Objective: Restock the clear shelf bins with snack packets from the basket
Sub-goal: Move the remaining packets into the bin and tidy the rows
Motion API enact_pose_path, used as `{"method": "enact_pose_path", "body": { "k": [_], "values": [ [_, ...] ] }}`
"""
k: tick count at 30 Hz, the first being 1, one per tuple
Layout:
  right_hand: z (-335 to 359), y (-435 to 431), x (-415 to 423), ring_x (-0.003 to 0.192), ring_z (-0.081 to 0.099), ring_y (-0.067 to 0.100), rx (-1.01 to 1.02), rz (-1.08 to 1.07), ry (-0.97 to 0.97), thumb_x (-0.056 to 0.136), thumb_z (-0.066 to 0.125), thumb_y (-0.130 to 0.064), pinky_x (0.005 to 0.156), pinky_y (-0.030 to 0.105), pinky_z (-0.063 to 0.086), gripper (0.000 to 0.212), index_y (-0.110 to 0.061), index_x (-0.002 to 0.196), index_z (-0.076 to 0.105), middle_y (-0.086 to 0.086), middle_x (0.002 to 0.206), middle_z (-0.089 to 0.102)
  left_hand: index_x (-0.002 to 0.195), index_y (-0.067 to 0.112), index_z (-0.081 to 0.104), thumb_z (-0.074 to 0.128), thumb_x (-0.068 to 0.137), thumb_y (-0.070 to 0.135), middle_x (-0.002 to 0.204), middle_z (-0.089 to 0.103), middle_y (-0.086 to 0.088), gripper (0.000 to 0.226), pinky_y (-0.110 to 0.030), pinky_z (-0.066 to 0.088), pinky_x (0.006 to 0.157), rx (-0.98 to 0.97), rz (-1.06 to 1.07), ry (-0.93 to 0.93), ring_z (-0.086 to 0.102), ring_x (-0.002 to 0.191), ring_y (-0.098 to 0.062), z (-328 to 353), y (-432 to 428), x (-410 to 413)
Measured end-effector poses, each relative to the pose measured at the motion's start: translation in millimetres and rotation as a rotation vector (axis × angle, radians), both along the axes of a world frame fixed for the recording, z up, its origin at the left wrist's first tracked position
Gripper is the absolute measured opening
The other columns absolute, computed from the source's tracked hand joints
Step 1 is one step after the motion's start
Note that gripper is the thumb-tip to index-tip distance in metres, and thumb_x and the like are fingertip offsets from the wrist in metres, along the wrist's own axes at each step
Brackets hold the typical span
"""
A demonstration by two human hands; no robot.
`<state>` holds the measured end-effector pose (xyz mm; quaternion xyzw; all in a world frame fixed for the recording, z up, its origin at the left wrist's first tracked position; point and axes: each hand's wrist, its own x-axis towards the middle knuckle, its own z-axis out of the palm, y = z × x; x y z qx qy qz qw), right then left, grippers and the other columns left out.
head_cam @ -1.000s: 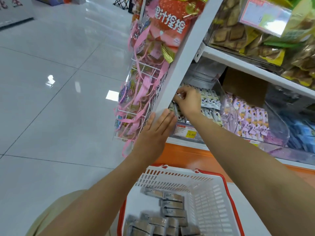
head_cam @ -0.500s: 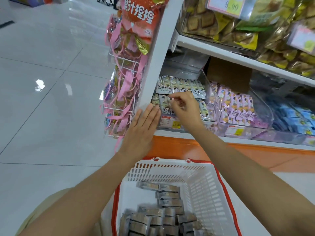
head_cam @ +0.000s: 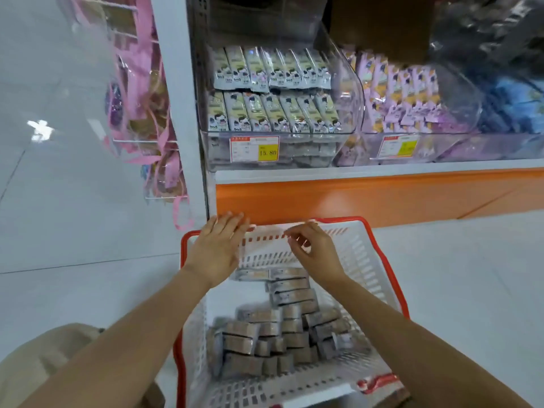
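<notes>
At the far left, pale tiled floor (head_cam: pixel 67 207) runs up to a wire rack (head_cam: pixel 144 141) on the shelf end, hung with bags tied in pink ribbon (head_cam: pixel 138 92). A knee in beige cloth (head_cam: pixel 44 363) shows at the bottom corner.

The left hand (head_cam: pixel 216 245) lies flat over the far left corner of the basket (head_cam: pixel 265 249), its fingers (head_cam: pixel 232 220) straight and together, holding nothing. The basket is white with a red rim and stands on the floor, just before the shelf's orange base (head_cam: pixel 353 195). Grey and brown snack packets (head_cam: pixel 265 340) lie heaped in its near half, with a few stacked towards the far wall.

Above, on the lowest shelf, the leftmost clear bin (head_cam: pixel 348 92) holds two neat rows of packets (head_cam: pixel 273 92) and carries a price tag (head_cam: pixel 254 148) on its front.

The right hand (head_cam: pixel 315 248) hovers over the basket's far wall, its fingers (head_cam: pixel 294 231) loosely curled, with nothing seen between them.

Further right, a second bin (head_cam: pixel 459 92) holds purple packets (head_cam: pixel 397 98); beyond it, blue packets (head_cam: pixel 515 107) are blurred.
</notes>
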<state>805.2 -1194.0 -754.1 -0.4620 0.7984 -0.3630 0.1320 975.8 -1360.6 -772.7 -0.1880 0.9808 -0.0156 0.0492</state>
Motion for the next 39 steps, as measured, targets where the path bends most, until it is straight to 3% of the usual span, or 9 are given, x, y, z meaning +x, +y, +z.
{"method": "enact_pose_path", "body": {
  "k": [3, 7, 11, 17, 22, 26, 31, 36, 39],
  "values": [
    [-41, 17, 0, 0.085, 0.059, 0.012, 0.204, -0.036, -0.022, 0.093, 0.059, -0.012, 0.08, 0.034, 0.053, 0.021, -0.015, 0.112, 0.067, -0.001, 0.103, 0.06, 0.152, 0.019, -0.011, 0.052, 0.094, 0.031, 0.164, 0.004, -0.005, 0.086, -0.043, 0.002, 0.123, 0.046, 0.0, 0.0, 0.007, 0.151, -0.025, -19, -3, 4],
    [-83, 27, -1, 0.11, 0.057, 0.02, 0.452, -0.04, -0.057, 0.094, 0.059, -0.017, 0.094, 0.031, 0.047, 0.026, -0.014, 0.12, 0.063, 0.003, 0.123, 0.058, 0.156, 0.015, 0.011, 0.067, 0.081, 0.024, 0.161, 0.023, -0.007, 0.094, -0.046, 0.018, 0.121, 0.036, -0.076, 0.032, 0.027, 0.146, -0.027, -33, -14, 9],
    [-117, 24, -8, 0.127, 0.044, 0.024, 0.606, 0.005, -0.039, 0.095, 0.056, -0.016, 0.105, 0.033, 0.038, 0.034, -0.013, 0.128, 0.058, 0.006, 0.137, 0.051, 0.157, 0.013, 0.013, 0.061, 0.083, 0.026, 0.162, 0.019, -0.007, 0.089, -0.046, 0.016, 0.121, 0.037, -0.106, 0.063, 0.023, 0.148, -0.026, -41, -17, 9],
    [-163, 1, -6, 0.14, 0.027, 0.031, 0.756, 0.166, 0.099, 0.095, 0.056, -0.025, 0.116, 0.04, 0.024, 0.039, -0.021, 0.133, 0.058, 0.007, 0.156, 0.031, 0.157, 0.014, 0.007, 0.051, 0.086, 0.028, 0.164, 0.012, -0.007, 0.085, -0.045, 0.01, 0.122, 0.04, -0.101, 0.074, 0.014, 0.15, -0.024, -44, -16, 10],
    [-186, 1, -5, 0.14, 0.023, 0.028, 0.876, 0.193, 0.156, 0.094, 0.052, -0.034, 0.115, 0.043, 0.023, 0.04, -0.026, 0.132, 0.057, 0.003, 0.153, 0.029, 0.157, 0.014, 0.005, 0.047, 0.087, 0.03, 0.164, 0.01, -0.007, 0.084, -0.045, 0.009, 0.122, 0.043, -0.092, 0.072, 0.011, 0.151, -0.024, -44, -16, 10],
    [-179, 6, -9, 0.131, 0.038, 0.033, 0.732, 0.176, 0.235, 0.09, 0.063, -0.028, 0.111, 0.045, 0.026, 0.037, -0.027, 0.127, 0.064, 0.007, 0.141, 0.043, 0.157, 0.013, 0.005, 0.047, 0.087, 0.032, 0.164, 0.011, -0.007, 0.084, -0.046, 0.009, 0.122, 0.032, -0.087, 0.071, 0.012, 0.15, -0.024, -44, -14, 9],
    [-162, 15, -14, 0.096, 0.057, 0.039, 0.403, 0.208, 0.123, 0.076, 0.081, -0.013, 0.09, 0.05, 0.048, 0.042, -0.019, 0.116, 0.069, 0.014, 0.113, 0.055, 0.157, 0.014, 0.003, 0.042, 0.088, 0.034, 0.164, 0.009, -0.007, 0.082, -0.047, 0.01, 0.122, 0.021, -0.078, 0.053, 0.01, 0.151, -0.025, -41, -13, 10],
    [-156, 16, -9, 0.099, 0.059, 0.028, 0.325, 0.105, 0.041, 0.079, 0.08, -0.013, 0.085, 0.028, 0.047, 0.043, -0.016, 0.119, 0.065, 0.011, 0.116, 0.052, 0.157, 0.014, 0.0, 0.047, 0.09, 0.035, 0.164, 0.007, -0.007, 0.085, -0.047, 0.007, 0.122, 0.031, -0.079, 0.048, 0.008, 0.151, -0.025, -39, -12, 9],
    [-157, 23, -4, 0.095, 0.058, 0.025, 0.324, 0.055, 0.033, 0.082, 0.076, -0.016, 0.081, 0.032, 0.052, 0.038, -0.017, 0.117, 0.062, 0.009, 0.116, 0.05, 0.157, 0.015, -0.003, 0.047, 0.091, 0.035, 0.165, 0.005, -0.007, 0.085, -0.047, 0.006, 0.122, 0.031, -0.079, 0.046, 0.006, 0.151, -0.025, -39, -11, 9]
  ]
}}
